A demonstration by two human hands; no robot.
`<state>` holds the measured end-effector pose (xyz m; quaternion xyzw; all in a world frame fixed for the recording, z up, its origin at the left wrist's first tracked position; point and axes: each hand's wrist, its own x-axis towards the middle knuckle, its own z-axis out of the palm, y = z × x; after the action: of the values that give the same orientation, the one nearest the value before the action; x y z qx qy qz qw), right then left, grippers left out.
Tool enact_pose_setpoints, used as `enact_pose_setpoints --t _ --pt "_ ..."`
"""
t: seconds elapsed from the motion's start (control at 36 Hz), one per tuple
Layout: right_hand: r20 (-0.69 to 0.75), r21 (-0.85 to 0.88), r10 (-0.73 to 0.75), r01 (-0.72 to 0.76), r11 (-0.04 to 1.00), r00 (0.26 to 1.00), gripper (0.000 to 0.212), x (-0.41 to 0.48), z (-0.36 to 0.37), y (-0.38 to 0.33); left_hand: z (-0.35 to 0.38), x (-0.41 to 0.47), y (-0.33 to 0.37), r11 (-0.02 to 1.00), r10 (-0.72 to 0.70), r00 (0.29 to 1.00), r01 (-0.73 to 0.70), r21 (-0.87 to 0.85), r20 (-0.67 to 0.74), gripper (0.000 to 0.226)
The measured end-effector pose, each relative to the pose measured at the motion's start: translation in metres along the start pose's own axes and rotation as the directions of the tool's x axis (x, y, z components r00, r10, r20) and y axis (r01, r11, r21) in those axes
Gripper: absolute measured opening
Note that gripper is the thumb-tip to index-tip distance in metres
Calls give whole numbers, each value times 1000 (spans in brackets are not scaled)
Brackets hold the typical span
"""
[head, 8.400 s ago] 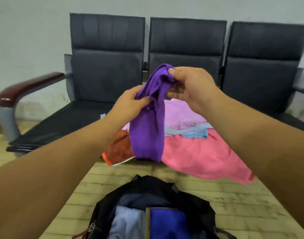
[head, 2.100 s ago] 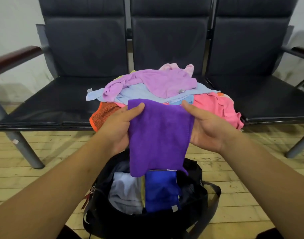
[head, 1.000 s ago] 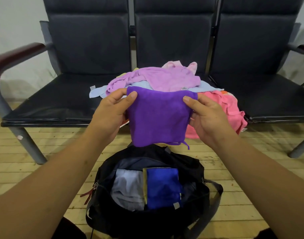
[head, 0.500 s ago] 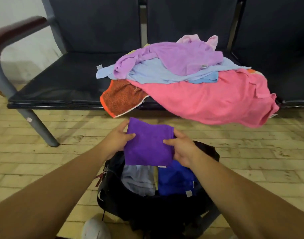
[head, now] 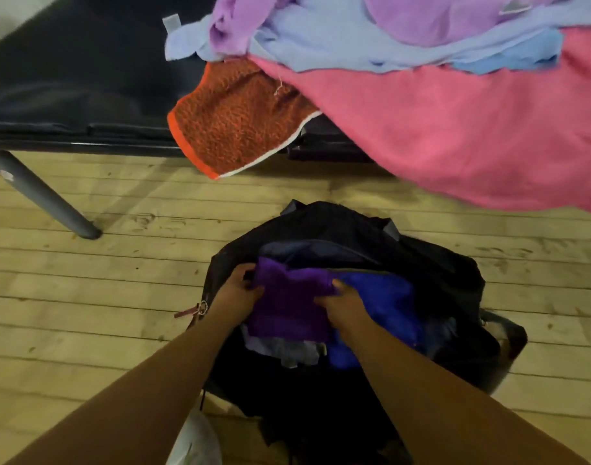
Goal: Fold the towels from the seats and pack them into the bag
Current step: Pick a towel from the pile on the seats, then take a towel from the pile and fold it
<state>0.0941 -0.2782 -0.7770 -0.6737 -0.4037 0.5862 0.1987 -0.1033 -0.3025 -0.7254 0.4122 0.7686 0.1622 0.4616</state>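
Observation:
The folded purple towel (head: 289,305) lies inside the open black bag (head: 431,260) on the floor. My left hand (head: 235,292) grips its left edge and my right hand (head: 342,302) grips its right edge, both reaching into the bag. A folded blue towel (head: 384,307) sits to its right and a pale grey one (head: 284,350) shows beneath it. On the seats above, a pile of loose towels lies: pink (head: 455,129), orange (head: 233,119), light blue (head: 337,38) and lilac (head: 438,15).
The black seat (head: 69,82) stands at the upper left, with its grey metal leg (head: 42,196) planted on the wooden plank floor (head: 86,297). The bag's red zipper pull (head: 190,311) hangs at its left side. A pale shoe tip (head: 193,441) shows at the bottom.
Both hands have lowered the folded purple towel from above the bag's opening down into the bag, beside the blue towel. My view has tipped further down.

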Motion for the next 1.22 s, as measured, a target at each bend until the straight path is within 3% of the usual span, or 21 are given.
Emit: enact_pose_setpoints --t 0.11,0.17,0.31,0.36,0.39,0.5,0.61,0.69,0.78,0.92,1.08,1.22 --pt "31 -103 17 -14 995 999 31 -2 6 11 19 10 -21 972 -180 982 168 163 65 66" --pt "34 -172 33 -27 985 999 32 -3 8 19 25 12 -32 950 -220 974 200 241 56 56" --pt "11 -264 31 -27 964 999 32 -12 17 30 26 4 -35 922 -187 982 176 345 -1 25" --pt "48 -250 29 -16 968 998 26 -20 18 28 23 -1 -32 910 -183 982 184 371 -39 26" --pt "71 -246 15 3 969 997 34 -21 19 29 21 -4 -30 897 -193 981 187 400 -26 30" --pt "103 -373 -21 58 926 994 39 -27 14 26 15 -27 -14 835 -204 975 125 536 90 38" --pt "138 -487 -124 176 856 983 9 -37 -18 -11 -6 -35 30 803 -98 986 -1 596 134 34" --pt "168 -544 -205 264 796 964 26 -49 -55 -60 -29 -39 80 855 12 990 -84 513 143 35" --pt "175 -482 -320 365 797 931 22 -65 -92 -115 -50 -50 136 906 190 970 -231 354 149 19" --pt "187 -356 -447 485 799 875 21 -102 -150 -201 -85 -80 228 842 478 876 -478 249 64 14" --pt "21 -433 -650 593 679 760 11 -127 -207 -274 -98 -92 293 718 676 720 -596 360 -155 15" --pt "-167 -640 -756 513 571 632 17 -102 -245 -305 -91 -61 320 698 697 686 -580 419 -211 17"
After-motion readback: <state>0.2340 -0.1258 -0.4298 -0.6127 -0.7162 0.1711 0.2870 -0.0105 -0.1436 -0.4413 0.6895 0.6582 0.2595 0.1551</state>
